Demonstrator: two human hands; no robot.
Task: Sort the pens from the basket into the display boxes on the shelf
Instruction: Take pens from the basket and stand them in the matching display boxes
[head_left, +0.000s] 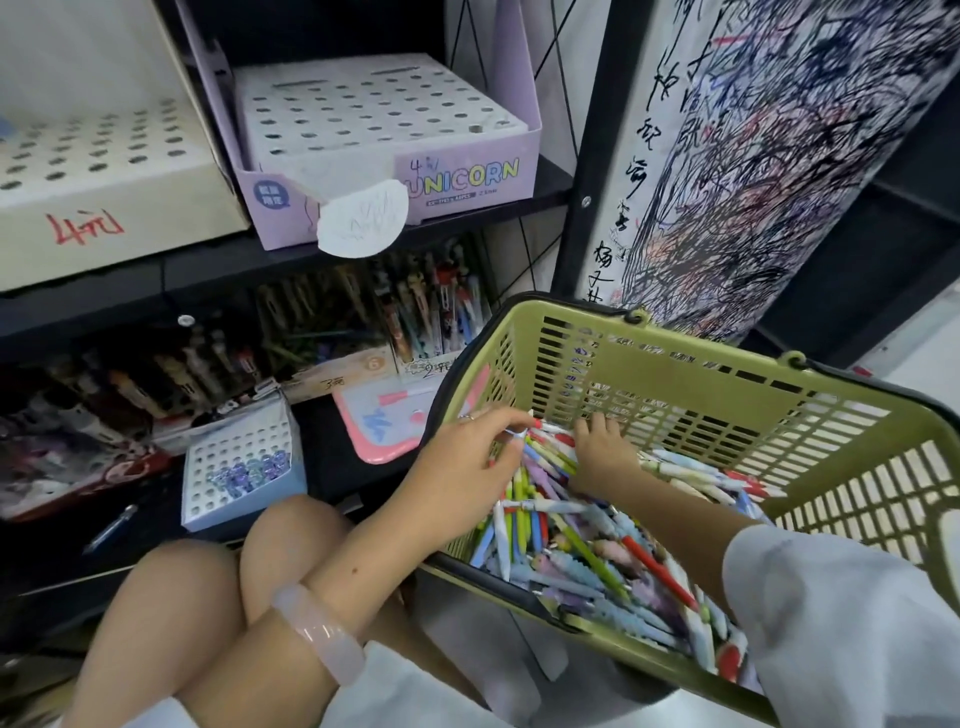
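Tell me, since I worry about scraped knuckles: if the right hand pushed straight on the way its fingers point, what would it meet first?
Probably the basket's slotted far wall; the right hand points at it, fingertips nearly there.

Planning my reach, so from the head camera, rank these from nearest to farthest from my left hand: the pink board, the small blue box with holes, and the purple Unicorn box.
From the left hand:
1. Pink board, just left of the hand on the lower shelf.
2. Small blue box, farther left.
3. Unicorn box, up on the higher shelf.
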